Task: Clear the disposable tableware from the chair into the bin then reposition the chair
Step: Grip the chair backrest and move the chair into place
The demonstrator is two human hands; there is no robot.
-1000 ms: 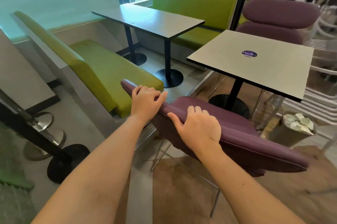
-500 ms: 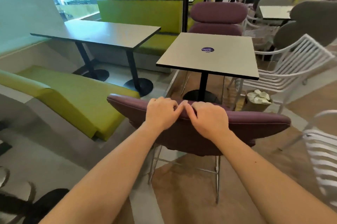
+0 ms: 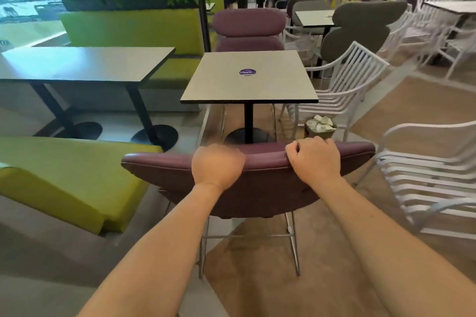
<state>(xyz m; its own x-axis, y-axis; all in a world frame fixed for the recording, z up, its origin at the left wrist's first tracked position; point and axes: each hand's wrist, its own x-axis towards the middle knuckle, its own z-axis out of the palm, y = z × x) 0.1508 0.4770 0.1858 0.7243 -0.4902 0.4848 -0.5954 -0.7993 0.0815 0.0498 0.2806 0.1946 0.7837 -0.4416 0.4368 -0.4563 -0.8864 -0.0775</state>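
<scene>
A purple padded chair (image 3: 159, 169) on a thin metal frame stands right in front of me, its backrest facing me. My left hand (image 3: 217, 165) grips the top edge of the backrest near its middle, fingers curled over the far side. My right hand (image 3: 314, 157) grips the same edge further right. The seat is hidden behind the backrest. A small brown bin (image 3: 319, 128) holding crumpled white disposable tableware sits on the floor beyond the chair, to the right of the table's post.
A square grey table (image 3: 247, 90) on a black post stands just beyond the chair, with another purple chair (image 3: 248, 25) behind it. White slatted metal chairs (image 3: 425, 175) crowd the right. A green bench (image 3: 64, 175) and a long table (image 3: 82, 64) lie to the left.
The chair has swung round to face the square table squarely. My hands have moved apart along the backrest's top edge, and my view has shifted left to right across the room.
</scene>
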